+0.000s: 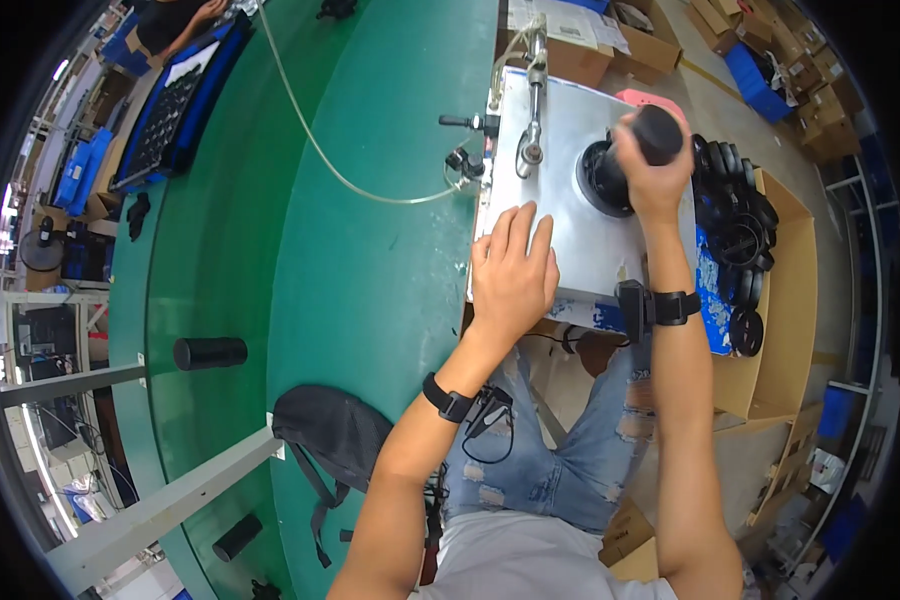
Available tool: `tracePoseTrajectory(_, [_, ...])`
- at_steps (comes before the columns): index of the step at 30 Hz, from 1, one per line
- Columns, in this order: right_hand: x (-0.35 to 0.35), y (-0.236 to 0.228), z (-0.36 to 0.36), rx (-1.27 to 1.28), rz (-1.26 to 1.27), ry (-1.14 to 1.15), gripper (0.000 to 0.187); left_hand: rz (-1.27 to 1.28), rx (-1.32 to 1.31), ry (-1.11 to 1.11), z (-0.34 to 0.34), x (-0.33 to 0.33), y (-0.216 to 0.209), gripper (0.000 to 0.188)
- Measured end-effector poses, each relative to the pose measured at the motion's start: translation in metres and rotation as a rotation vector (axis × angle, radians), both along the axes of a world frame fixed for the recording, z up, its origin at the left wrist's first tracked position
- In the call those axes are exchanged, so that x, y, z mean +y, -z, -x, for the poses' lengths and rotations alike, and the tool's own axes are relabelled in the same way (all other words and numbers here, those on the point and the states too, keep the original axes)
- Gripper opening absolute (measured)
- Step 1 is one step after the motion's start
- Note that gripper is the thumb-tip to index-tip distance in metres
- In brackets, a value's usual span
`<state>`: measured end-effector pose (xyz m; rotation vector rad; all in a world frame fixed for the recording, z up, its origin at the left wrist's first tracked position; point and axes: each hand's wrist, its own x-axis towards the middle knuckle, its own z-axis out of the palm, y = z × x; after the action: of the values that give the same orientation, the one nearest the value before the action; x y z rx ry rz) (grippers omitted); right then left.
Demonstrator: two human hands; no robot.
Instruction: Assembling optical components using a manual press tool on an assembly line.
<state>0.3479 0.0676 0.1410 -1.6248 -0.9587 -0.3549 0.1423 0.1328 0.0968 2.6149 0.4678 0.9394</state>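
Observation:
My right hand [654,178] is closed around a black cylinder [659,135], slightly smeared by motion, at the right side of a metal-topped bench fixture [565,240]. Just left of that hand, a round black part [602,180] sits on the metal top; whether the cylinder touches it, I cannot tell. My left hand [515,265] lies with fingers stretched out on the near left part of the metal top, holding nothing. Beyond its fingertips stands a metal rod mechanism [533,120] with a rounded lower end and thin tubing.
A cardboard box [785,290] with several black round parts [740,230] stands at right. Clear tubing [320,155] crosses the green table [370,270]. A black bag [335,430] and a black cylinder [210,352] lie left. Another person [170,25] is at far left.

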Motion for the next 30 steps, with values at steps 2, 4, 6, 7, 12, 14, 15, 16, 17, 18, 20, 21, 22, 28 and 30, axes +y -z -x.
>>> tracePoseTrajectory(2, [-0.003, 0.003, 0.005, 0.135, -0.256, 0.085, 0.033, 0.003, -0.019, -0.003, -0.001, 0.001, 0.000, 0.040])
tracePoseTrajectory(4, [-0.001, 0.005, 0.010, 0.120, -0.240, 0.109, 0.032, -0.022, -0.023, -0.003, -0.001, -0.001, 0.000, 0.040])
tracePoseTrajectory(6, [0.002, 0.001, 0.012, 0.172, -0.196, 0.168, 0.034, -0.009, -0.023, -0.003, 0.000, -0.001, 0.003, 0.040])
tracePoseTrajectory(7, [-0.001, -0.001, 0.007, 0.164, -0.189, 0.168, 0.034, -0.006, -0.016, -0.004, 0.000, -0.001, 0.004, 0.039])
tracePoseTrajectory(12, [-0.026, -0.024, -0.039, 0.517, 0.126, -0.658, 0.035, -0.001, -0.015, 0.008, 0.002, -0.001, 0.003, 0.039])
tracePoseTrajectory(14, [-0.017, -0.015, -0.029, 0.522, 0.014, -0.467, 0.028, 0.004, -0.009, 0.013, 0.003, -0.003, 0.002, 0.039])
tracePoseTrajectory(15, [-0.007, -0.008, -0.012, 0.371, -0.005, -0.187, 0.028, -0.001, -0.013, 0.003, 0.003, 0.001, 0.004, 0.039])
tracePoseTrajectory(16, [-0.003, -0.003, 0.003, 0.212, -0.016, 0.098, 0.028, 0.003, -0.021, 0.000, 0.001, -0.001, 0.003, 0.038])
tracePoseTrajectory(17, [0.010, 0.010, 0.012, 0.005, -0.154, 0.226, 0.026, 0.016, -0.016, 0.003, 0.001, -0.005, 0.002, 0.038])
tracePoseTrajectory(18, [0.018, 0.006, 0.022, 0.033, -0.165, 0.307, 0.026, 0.018, -0.015, -0.012, 0.001, -0.002, 0.002, 0.038])
tracePoseTrajectory(20, [0.017, 0.010, 0.018, 0.118, -0.124, 0.295, 0.025, 0.021, -0.015, -0.027, 0.002, 0.000, 0.004, 0.038])
tracePoseTrajectory(21, [0.012, 0.010, 0.015, 0.118, -0.123, 0.295, 0.025, 0.034, -0.025, -0.015, 0.003, 0.000, 0.005, 0.038])
tracePoseTrajectory(22, [0.003, 0.007, 0.010, 0.261, -0.067, 0.104, 0.024, 0.045, -0.035, -0.003, 0.004, 0.001, 0.006, 0.037])
tracePoseTrajectory(28, [-0.015, -0.005, -0.013, 0.540, 0.062, -0.426, 0.017, 0.437, -0.120, 0.320, 0.015, 0.033, -0.017, 0.023])
tracePoseTrajectory(30, [-0.012, 0.002, -0.002, 0.343, 0.058, -0.164, 0.015, 0.532, -0.218, 0.299, 0.013, 0.050, -0.029, 0.016])
